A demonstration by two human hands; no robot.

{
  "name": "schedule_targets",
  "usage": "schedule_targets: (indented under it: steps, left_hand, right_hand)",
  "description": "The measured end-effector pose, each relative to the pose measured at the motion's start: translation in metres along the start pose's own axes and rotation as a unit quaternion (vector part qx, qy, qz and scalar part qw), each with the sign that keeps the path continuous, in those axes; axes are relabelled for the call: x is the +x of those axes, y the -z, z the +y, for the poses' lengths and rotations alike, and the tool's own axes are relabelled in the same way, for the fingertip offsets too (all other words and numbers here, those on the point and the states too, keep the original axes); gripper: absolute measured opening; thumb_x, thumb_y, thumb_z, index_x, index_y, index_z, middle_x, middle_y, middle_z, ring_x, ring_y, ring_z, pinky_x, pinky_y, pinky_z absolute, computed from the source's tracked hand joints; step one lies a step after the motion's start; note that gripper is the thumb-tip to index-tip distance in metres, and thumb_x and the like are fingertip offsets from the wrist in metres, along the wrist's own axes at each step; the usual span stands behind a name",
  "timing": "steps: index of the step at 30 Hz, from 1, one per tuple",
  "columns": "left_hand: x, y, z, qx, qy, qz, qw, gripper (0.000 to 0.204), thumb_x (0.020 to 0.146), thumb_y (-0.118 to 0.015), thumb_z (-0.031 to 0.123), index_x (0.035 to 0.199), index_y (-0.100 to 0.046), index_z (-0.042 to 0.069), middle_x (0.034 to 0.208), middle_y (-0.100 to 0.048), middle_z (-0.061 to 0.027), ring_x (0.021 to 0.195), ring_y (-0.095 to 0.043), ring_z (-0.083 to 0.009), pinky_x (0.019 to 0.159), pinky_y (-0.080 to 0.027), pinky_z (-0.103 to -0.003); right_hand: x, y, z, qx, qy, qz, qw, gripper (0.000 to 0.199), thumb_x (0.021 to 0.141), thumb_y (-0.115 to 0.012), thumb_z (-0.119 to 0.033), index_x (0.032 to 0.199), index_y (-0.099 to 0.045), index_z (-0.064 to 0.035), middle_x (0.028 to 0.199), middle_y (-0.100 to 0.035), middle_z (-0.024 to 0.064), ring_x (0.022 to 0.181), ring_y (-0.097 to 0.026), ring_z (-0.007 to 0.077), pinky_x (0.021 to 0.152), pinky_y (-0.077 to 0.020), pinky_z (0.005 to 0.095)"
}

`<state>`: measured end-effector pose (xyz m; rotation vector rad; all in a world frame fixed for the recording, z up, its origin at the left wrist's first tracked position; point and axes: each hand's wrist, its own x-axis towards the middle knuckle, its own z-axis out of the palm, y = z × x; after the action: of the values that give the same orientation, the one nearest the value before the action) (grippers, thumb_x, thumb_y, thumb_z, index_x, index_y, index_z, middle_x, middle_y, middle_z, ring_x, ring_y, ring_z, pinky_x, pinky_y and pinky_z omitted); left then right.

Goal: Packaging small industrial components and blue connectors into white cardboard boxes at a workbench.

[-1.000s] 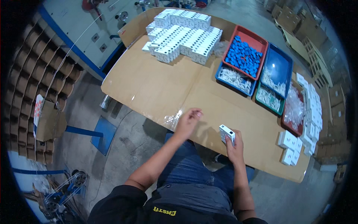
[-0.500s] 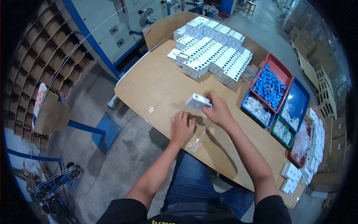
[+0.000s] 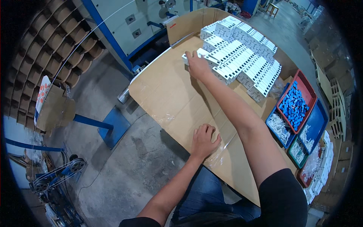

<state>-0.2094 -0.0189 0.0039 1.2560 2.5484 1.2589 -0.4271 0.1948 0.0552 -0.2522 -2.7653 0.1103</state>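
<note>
My right hand (image 3: 198, 67) reaches across to the left end of the stacked boxes, its fingers closed around a small white box (image 3: 185, 57) that my hand partly covers. That box is against the front left of the rows of small white boxes (image 3: 236, 56), which stand close together in stepped layers with dark marks along their edges. Close to the table's near edge, my left hand (image 3: 205, 140) rests on the cardboard, empty, with its fingers loosely bent and apart.
The cardboard-covered table (image 3: 162, 92) has a raised cardboard rim at the back. To the right stand a red tray (image 3: 308, 89) of blue pieces, blue trays (image 3: 319, 117) and a green tray (image 3: 293, 153) with white pieces. A blue-framed machine (image 3: 130, 38) stands beyond the table.
My right hand has carried the white box forward and left from mid-table to the stack. My left hand stays by the near edge. The whole view has shifted somewhat.
</note>
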Motion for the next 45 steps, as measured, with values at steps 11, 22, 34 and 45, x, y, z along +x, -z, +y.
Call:
schedule_targets:
  steps: [11, 22, 34, 45]
  left_hand:
    - [-0.001, 0.003, -0.002, -0.003, 0.013, 0.003, 1.0, 0.031, 0.079, -0.076, 0.03, 0.1, -0.065, 0.01, 0.102, -0.058, -0.0068, 0.099, -0.058, -0.024, 0.084, -0.042, -0.039]
    - [0.001, 0.005, 0.0, -0.015, 0.02, -0.01, 1.0, 0.034, 0.076, -0.078, 0.028, 0.101, -0.065, 0.009, 0.104, -0.058, -0.0075, 0.101, -0.058, -0.0253, 0.085, -0.041, -0.04]
    - [-0.001, 0.007, -0.001, 0.007, 0.015, -0.006, 1.0, 0.035, 0.077, -0.077, 0.031, 0.103, -0.065, 0.01, 0.105, -0.059, -0.0075, 0.1, -0.058, -0.0251, 0.086, -0.042, -0.04]
    - [-0.001, 0.008, -0.001, 0.009, 0.02, -0.014, 1.0, 0.035, 0.079, -0.076, 0.033, 0.104, -0.064, 0.011, 0.106, -0.059, -0.0079, 0.102, -0.058, -0.0253, 0.087, -0.042, -0.041]
  right_hand:
    - [0.076, -0.011, 0.036, -0.011, -0.029, -0.202, 0.979, 0.052, 0.074, -0.073, -0.031, 0.118, -0.064, -0.0041, 0.116, -0.069, 0.0187, 0.11, -0.067, 0.0342, 0.09, -0.0563, 0.0457]
    - [0.1, 0.001, 0.048, -0.062, 0.043, -0.339, 0.938, 0.054, 0.076, -0.071, -0.039, 0.121, -0.071, -0.0093, 0.12, -0.071, 0.018, 0.109, -0.069, 0.0332, 0.094, -0.0549, 0.0441]
    - [0.107, 0.012, 0.043, -0.132, 0.118, -0.319, 0.931, 0.055, 0.073, -0.074, -0.043, 0.106, -0.074, 0.0012, 0.111, -0.072, 0.0223, 0.102, -0.069, 0.038, 0.09, -0.0563, 0.0441]
    - [0.115, 0.037, 0.047, -0.149, 0.067, -0.291, 0.943, 0.057, 0.077, -0.073, -0.049, 0.11, -0.075, -0.003, 0.111, -0.074, 0.018, 0.104, -0.07, 0.0355, 0.093, -0.0552, 0.0437]
